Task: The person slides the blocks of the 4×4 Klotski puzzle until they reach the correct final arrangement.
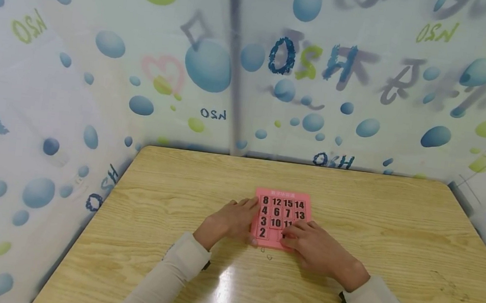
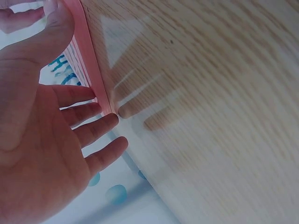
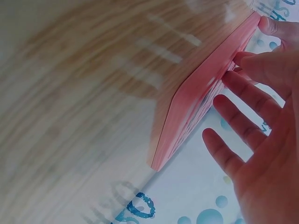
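A pink number sliding puzzle [image 1: 282,213] lies flat on the table, its black-numbered tiles facing up. My left hand [image 1: 233,218] rests along its left side, with the thumb by the near left corner. In the left wrist view the fingers of that hand [image 2: 56,126] are fairly straight, some touching the pink rim [image 2: 88,46]. Over the lower right tiles is my right hand [image 1: 317,248], its fingertips on the tile area and covering several numbers. A gap shows in the bottom row right of tile 2 [image 1: 262,232]. The right wrist view shows that hand's fingers extended.
The wooden table [image 1: 169,178] spreads around the puzzle, with small dark marks [image 1: 448,285] on its right part. A printed cloth wall [image 1: 257,103] with blue and green drops stands behind the far edge and at both sides.
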`<action>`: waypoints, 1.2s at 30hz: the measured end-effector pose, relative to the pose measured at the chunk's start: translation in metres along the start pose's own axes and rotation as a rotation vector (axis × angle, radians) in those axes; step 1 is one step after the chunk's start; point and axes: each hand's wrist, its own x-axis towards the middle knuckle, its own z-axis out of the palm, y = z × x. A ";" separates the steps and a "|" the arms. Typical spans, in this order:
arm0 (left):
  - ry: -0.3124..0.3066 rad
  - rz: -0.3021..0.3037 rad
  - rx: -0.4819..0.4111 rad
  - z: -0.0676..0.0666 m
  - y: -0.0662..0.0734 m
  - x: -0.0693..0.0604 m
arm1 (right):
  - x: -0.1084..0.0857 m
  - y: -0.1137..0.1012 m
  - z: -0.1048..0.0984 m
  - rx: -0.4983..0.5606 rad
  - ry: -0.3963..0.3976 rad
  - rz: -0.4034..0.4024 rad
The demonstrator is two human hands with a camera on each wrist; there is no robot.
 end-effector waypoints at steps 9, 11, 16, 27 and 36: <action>0.001 0.000 0.016 0.000 0.001 -0.001 | 0.002 -0.002 0.001 -0.008 0.004 0.002; -0.001 -0.002 0.014 -0.001 0.001 -0.001 | 0.003 -0.003 0.001 -0.009 0.006 -0.002; -0.003 -0.003 0.016 -0.001 0.001 -0.001 | 0.005 -0.004 0.000 -0.007 -0.001 -0.001; -0.010 -0.005 0.026 -0.001 0.001 0.000 | 0.008 -0.008 -0.002 -0.007 -0.031 0.009; -0.010 -0.013 0.032 -0.001 0.002 0.001 | 0.010 -0.011 -0.002 -0.003 -0.041 0.017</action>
